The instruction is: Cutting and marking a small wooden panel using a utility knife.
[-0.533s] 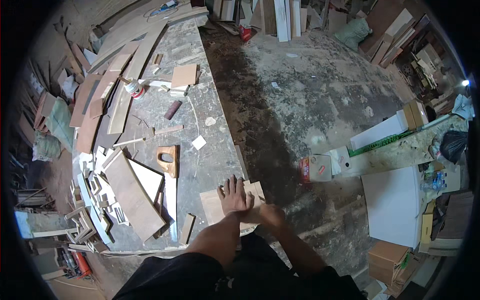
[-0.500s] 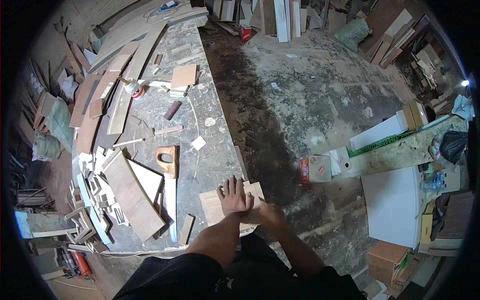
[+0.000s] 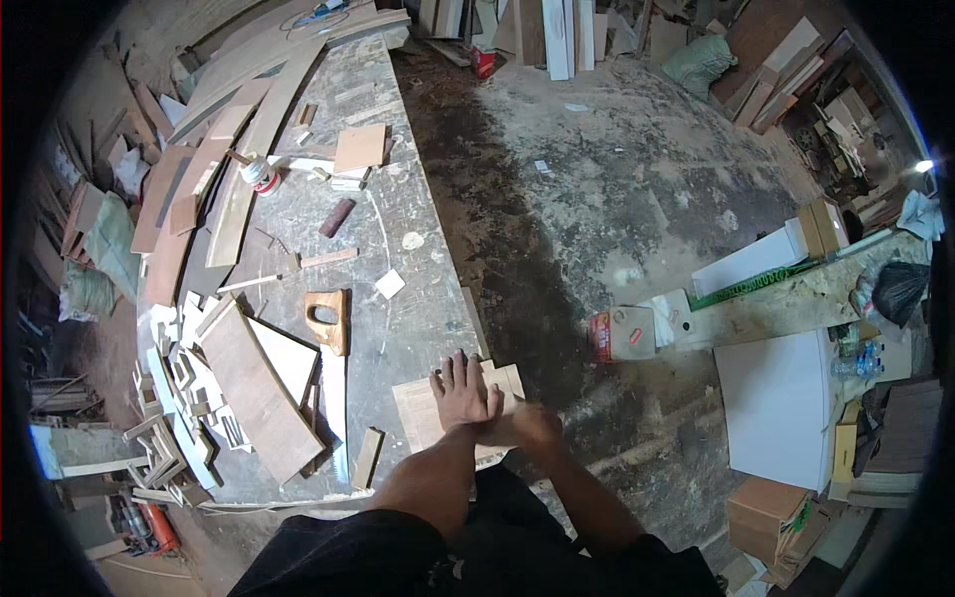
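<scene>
My left hand (image 3: 461, 395) presses flat, fingers apart, on a thin light-brown wooden panel (image 3: 413, 410) at the near right corner of the workbench. My right hand (image 3: 538, 427) is closed at the panel's right edge, just beside the left wrist. What it grips is mostly hidden and blurred; a tan edge shows between the two hands. To the left of the panel lies a small wood strip (image 3: 367, 458). Beyond that strip is a handsaw (image 3: 327, 323) with a wooden handle, its blade pointing toward me.
Offcuts (image 3: 194, 383) and a brown board (image 3: 261, 388) crowd the bench's left side. Farther up are a white tile-like square (image 3: 389, 285), a dark red cylinder (image 3: 337, 217) and a glue jar (image 3: 261, 177). On the right stand a metal can (image 3: 631, 333) and a cardboard box (image 3: 768, 522).
The whole view has shifted slightly left. Both hands stay at the panel, the right one a little blurred at its edge.
</scene>
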Demonstrator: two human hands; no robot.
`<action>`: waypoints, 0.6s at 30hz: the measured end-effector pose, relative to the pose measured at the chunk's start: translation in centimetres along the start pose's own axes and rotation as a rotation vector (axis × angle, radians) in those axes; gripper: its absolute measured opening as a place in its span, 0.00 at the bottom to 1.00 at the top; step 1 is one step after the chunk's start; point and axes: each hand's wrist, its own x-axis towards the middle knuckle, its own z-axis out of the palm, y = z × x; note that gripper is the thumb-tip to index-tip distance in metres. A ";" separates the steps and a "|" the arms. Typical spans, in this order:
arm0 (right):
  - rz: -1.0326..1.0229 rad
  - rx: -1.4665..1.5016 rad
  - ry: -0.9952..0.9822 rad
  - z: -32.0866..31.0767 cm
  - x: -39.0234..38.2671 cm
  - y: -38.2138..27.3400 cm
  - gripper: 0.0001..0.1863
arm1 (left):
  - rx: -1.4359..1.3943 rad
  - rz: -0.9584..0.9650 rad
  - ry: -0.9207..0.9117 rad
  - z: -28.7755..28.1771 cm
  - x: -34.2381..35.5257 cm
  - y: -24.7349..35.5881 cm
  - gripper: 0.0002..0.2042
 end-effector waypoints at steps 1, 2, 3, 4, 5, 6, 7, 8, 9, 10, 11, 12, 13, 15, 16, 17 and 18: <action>0.094 0.124 -0.052 -0.1 0.6 0.1 0.10 | 0.011 -0.005 -0.024 -0.2 0.1 0.3 0.38; 0.094 0.123 -0.054 0.1 0.7 0.1 0.10 | 0.021 -0.009 -0.047 -0.5 0.2 0.5 0.38; 0.057 0.111 -0.043 0.0 0.8 -0.3 0.10 | 0.023 -0.013 -0.044 -0.7 0.2 0.5 0.38; 0.021 0.100 -0.031 -0.1 0.8 -0.5 0.11 | 0.011 -0.020 -0.067 -1.0 0.1 0.5 0.38; 0.019 0.100 -0.030 0.2 0.4 -0.4 0.11 | -0.001 -0.026 -0.090 -1.1 0.1 0.5 0.38; -0.009 0.078 0.004 0.8 -0.4 -0.2 0.11 | 0.004 -0.037 -0.079 -1.2 0.1 0.0 0.38; -0.022 0.058 0.039 1.5 -1.3 0.3 0.12 | 0.015 -0.029 -0.066 -1.1 0.0 -0.1 0.38; -0.023 0.057 0.041 2.4 -1.8 0.9 0.12 | 0.026 -0.021 -0.054 -0.9 0.0 -0.3 0.38; -0.151 0.087 0.142 3.5 -2.1 1.8 0.12 | 0.013 -0.030 -0.060 -1.1 0.0 -0.2 0.38; -0.282 0.113 0.248 4.2 -1.8 2.5 0.12 | 0.008 -0.019 -0.057 -0.8 0.4 -0.1 0.38; -0.275 0.109 0.257 5.0 -1.1 2.9 0.12 | 0.005 -0.019 -0.043 -0.6 0.8 0.1 0.39; -0.245 0.107 0.324 5.6 -1.0 2.7 0.11 | 0.002 -0.021 -0.039 -0.6 0.5 0.4 0.39; -0.214 0.104 0.392 6.2 -1.1 2.6 0.11 | 0.010 -0.021 -0.048 -0.7 0.5 0.6 0.39; -0.123 0.157 0.305 5.5 -1.5 2.4 0.09 | 0.020 -0.021 -0.038 -0.6 0.4 0.5 0.39; -0.045 0.213 0.217 4.8 -1.8 2.2 0.08 | 0.021 -0.022 -0.030 -0.6 0.3 0.5 0.39; -0.261 0.232 0.445 6.8 -1.3 4.0 0.10 | 0.018 -0.014 -0.032 -0.4 0.3 0.7 0.39; -0.271 0.240 0.443 5.9 -1.3 2.9 0.10 | 0.027 -0.029 -0.031 -0.4 0.3 -0.1 0.38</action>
